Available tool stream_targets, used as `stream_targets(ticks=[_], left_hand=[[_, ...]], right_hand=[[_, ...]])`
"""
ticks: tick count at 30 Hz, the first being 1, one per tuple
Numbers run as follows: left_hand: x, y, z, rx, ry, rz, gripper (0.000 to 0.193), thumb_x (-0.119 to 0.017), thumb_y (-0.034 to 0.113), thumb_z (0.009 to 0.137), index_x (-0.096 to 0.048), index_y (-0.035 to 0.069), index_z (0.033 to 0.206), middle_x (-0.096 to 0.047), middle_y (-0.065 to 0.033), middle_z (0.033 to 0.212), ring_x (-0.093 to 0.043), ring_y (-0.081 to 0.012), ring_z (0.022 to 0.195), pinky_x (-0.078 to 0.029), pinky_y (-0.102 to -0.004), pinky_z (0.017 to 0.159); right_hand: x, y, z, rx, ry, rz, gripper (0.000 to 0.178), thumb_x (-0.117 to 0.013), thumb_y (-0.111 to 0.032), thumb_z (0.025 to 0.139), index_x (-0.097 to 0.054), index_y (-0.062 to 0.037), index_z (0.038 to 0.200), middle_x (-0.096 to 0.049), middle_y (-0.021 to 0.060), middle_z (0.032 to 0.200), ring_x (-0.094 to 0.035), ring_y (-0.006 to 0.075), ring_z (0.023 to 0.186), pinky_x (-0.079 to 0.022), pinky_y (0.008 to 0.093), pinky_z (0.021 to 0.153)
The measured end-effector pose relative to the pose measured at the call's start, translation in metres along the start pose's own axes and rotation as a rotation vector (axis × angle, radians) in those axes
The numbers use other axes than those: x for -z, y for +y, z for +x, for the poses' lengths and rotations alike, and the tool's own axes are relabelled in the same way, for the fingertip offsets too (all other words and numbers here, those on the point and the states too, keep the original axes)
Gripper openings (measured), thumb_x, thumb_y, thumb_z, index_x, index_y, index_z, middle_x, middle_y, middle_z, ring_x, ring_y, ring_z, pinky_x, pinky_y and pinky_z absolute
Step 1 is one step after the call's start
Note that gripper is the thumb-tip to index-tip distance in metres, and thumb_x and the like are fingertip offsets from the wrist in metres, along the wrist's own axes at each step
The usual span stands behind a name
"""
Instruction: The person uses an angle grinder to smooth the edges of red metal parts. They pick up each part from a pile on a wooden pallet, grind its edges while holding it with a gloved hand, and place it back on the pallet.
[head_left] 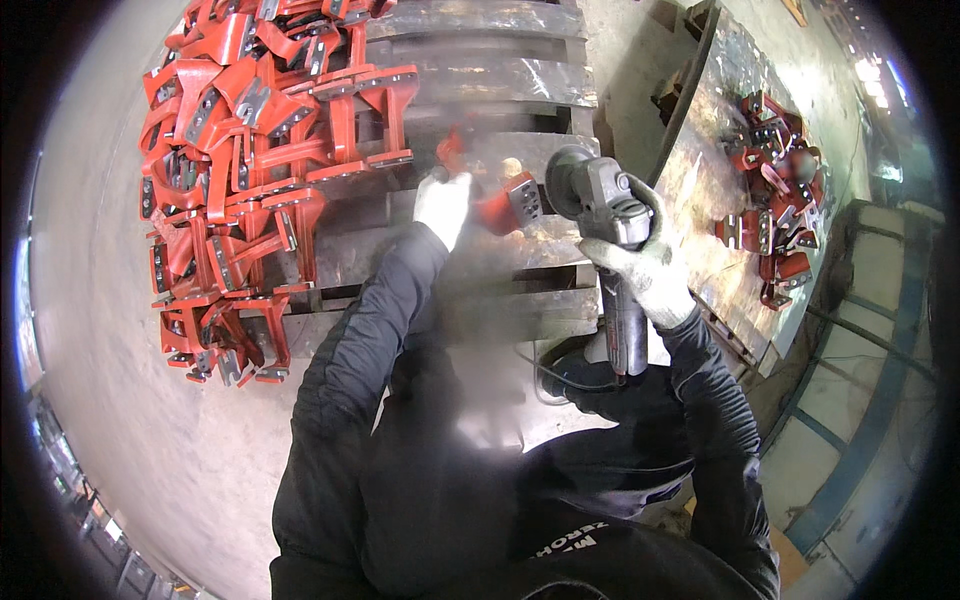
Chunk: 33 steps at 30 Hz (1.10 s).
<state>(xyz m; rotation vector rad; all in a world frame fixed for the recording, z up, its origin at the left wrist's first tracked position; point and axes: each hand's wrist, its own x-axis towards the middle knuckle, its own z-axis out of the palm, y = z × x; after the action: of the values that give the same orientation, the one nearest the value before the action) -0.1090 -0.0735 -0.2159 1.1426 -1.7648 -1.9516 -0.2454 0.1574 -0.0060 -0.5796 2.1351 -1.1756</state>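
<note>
My right hand, in a pale work glove, is closed around the body of an angle grinder. The grinder's disc faces left, a short gap from a red metal bracket. That bracket has a bare grey end plate with several holes. My left hand, gloved in white, grips the bracket from its left side over the wooden pallet. A blurry smear hides part of the bracket and the left fingertips.
A large heap of red brackets covers the pallet's left side. On the right, more red brackets lie on a worn board. The grinder's cord runs near my leg. A blue-framed pale panel structure stands far right.
</note>
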Motion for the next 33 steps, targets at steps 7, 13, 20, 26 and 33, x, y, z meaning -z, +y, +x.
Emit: stream_targets(ticks=[7,13,20,26,33], left_hand=[[-0.003,0.015,-0.014,0.148,-0.164,-0.397,0.024,-0.056,0.015,0.098,-0.066,-0.001,0.113,-0.070,-0.0114,0.106,-0.070,-0.0221,0.091,-0.058,-0.0358,0.083],[-0.001,0.026,-0.015,0.317,-0.130,-0.715,0.031,-0.051,0.021,0.102,-0.061,0.000,0.123,-0.068,-0.0167,0.116,-0.069,-0.0306,0.106,-0.059,-0.0487,0.087],[0.007,0.062,-0.023,0.401,-0.070,-0.811,0.038,-0.045,0.024,0.105,-0.053,0.001,0.134,-0.064,-0.0189,0.127,-0.066,-0.0363,0.113,-0.058,-0.0538,0.091],[-0.028,0.075,-0.031,0.436,0.030,-0.852,0.041,-0.058,0.029,0.100,-0.056,-0.001,0.128,-0.067,-0.0175,0.115,-0.069,-0.0292,0.102,-0.059,-0.0440,0.081],[-0.057,-0.032,-0.001,-0.874,-0.152,1.288,0.041,-0.062,0.019,0.096,-0.057,0.006,0.134,-0.064,-0.0083,0.123,-0.063,-0.0247,0.110,-0.053,-0.0415,0.091]], right_hand=[[-0.001,-0.008,-0.003,-0.112,-0.125,0.296,0.098,-0.090,-0.016,0.076,-0.031,-0.0020,0.152,-0.059,0.0172,0.128,-0.064,0.0205,0.109,-0.057,0.0313,0.088],[0.001,-0.002,-0.006,-0.181,-0.101,0.200,0.094,-0.088,-0.015,0.077,-0.032,-0.0017,0.151,-0.061,0.0155,0.125,-0.065,0.0182,0.103,-0.058,0.0296,0.084],[0.006,0.023,-0.004,-0.111,-0.094,0.082,0.088,-0.086,-0.019,0.080,-0.034,-0.0012,0.150,-0.061,0.0136,0.124,-0.064,0.0178,0.108,-0.056,0.0300,0.089],[-0.001,0.050,-0.001,0.144,0.067,-0.162,0.091,-0.091,-0.018,0.067,-0.045,-0.0028,0.145,-0.061,0.0143,0.128,-0.062,0.0233,0.113,-0.050,0.0363,0.101],[-0.022,-0.012,-0.002,0.170,0.007,-0.110,0.092,-0.091,-0.021,0.067,-0.046,-0.0073,0.146,-0.062,0.0164,0.132,-0.062,0.0250,0.118,-0.049,0.0381,0.104]])
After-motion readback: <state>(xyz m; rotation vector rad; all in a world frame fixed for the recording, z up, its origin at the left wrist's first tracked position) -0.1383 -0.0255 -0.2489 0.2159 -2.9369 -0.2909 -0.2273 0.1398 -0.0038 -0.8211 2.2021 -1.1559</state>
